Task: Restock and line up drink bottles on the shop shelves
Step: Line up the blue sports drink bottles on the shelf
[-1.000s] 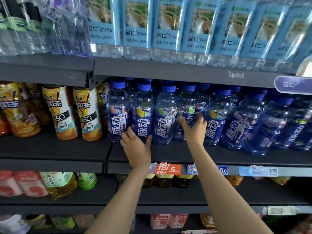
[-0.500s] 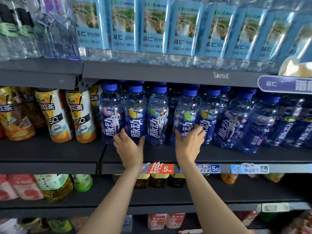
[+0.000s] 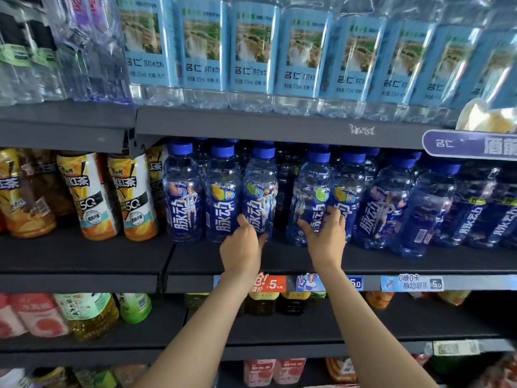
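Shifted right since earlier: left hand (image 3: 242,249) now cupping third bottle (image 3: 260,193), right hand (image 3: 326,236) gripping fourth bottle (image 3: 312,198). Lining up front row; next, probably close gap between.

Item: my two arms, entering from the near edge.
- Left hand (image 3: 242,249): bare, no glove, ring or band visible.
- Right hand (image 3: 326,242): bare, likewise unadorned.
- Forearms: uncovered along their whole visible length; no sleeve, cuff, watch or bracelet in sight.
- Nails: short where they show; details too small to tell.
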Available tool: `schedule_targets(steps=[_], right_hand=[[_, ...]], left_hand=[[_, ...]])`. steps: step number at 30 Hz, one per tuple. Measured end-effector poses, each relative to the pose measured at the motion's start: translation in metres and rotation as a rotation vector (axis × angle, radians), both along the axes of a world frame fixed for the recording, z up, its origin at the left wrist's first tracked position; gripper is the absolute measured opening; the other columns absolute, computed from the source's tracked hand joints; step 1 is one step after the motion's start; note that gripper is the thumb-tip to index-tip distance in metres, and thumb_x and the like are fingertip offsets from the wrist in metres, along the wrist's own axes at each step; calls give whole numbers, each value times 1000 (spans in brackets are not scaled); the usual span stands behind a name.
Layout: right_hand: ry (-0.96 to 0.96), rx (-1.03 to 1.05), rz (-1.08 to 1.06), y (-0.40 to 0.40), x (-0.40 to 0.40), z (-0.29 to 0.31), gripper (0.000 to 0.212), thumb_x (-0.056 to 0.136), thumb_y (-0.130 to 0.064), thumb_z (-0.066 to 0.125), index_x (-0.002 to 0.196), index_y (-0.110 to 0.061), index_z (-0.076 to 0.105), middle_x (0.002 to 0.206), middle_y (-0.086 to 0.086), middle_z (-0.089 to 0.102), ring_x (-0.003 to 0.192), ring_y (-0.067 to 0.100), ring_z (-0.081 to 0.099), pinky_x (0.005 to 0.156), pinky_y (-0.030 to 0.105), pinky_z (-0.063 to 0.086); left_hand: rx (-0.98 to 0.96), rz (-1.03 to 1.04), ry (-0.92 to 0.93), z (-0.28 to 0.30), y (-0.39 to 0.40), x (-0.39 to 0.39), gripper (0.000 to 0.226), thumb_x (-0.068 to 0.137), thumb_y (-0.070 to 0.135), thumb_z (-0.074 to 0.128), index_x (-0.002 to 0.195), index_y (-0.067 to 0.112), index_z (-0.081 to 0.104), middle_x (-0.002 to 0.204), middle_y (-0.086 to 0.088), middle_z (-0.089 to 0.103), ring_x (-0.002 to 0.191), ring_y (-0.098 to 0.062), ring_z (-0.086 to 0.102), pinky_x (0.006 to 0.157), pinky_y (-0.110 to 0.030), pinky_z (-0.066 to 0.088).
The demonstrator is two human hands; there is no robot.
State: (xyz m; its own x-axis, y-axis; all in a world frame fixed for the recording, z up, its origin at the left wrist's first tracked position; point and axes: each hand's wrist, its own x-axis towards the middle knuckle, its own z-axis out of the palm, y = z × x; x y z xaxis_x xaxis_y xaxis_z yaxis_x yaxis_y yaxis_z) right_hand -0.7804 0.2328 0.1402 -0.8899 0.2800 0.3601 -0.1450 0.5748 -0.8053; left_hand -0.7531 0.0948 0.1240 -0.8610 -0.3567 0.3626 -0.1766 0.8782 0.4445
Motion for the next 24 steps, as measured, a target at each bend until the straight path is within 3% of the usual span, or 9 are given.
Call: schedule_targets(steps=[2, 9, 13, 19, 24], right_hand=[[-1, 10, 11, 1, 0, -1, 61, 83, -25, 69, 132, -4, 38, 132, 15, 43, 113, 30, 51, 85, 34, 42], [32, 65, 0, -2, -1, -4, 56, 87, -26, 64, 130, -4, 37, 131, 15, 42, 114, 29, 48, 80, 32, 41], [20, 85, -1, -1, -1, -3, 55, 87, -27, 63, 130, -4, 36, 132, 14, 41, 116, 29, 47, 79, 33, 42], [26, 92, -11, -2, 1, -3, 56, 88, -28, 62, 131, -4, 36, 133, 15, 41, 117, 30, 47, 82, 35, 44], [-6, 41, 34, 4, -3, 2, 60, 83, -27, 68, 131, -6, 38, 131, 15, 46, 115, 28, 49, 89, 35, 41]], left_hand=[[17, 19, -35, 1, 0, -5, 63, 92, 44, 50, 135, 5, 26, 102, -8, 67, 92, -25, 66, 66, -32, 48], [64, 46, -146, 5, 5, -23, 58, 94, 22, 54, 137, 4, 20, 106, -11, 64, 92, -29, 64, 68, -36, 47], [195, 54, -161, 17, 9, -30, 59, 90, 27, 59, 132, 5, 25, 107, -14, 64, 96, -32, 63, 70, -38, 46], [231, 74, -51, 6, 17, -19, 70, 94, 34, 49, 142, -1, 12, 101, -11, 65, 91, -31, 64, 71, -39, 48], [263, 70, 42, 0, 18, -2, 61, 92, 39, 52, 132, 1, 25, 85, -5, 62, 80, -28, 63, 61, -31, 39]])
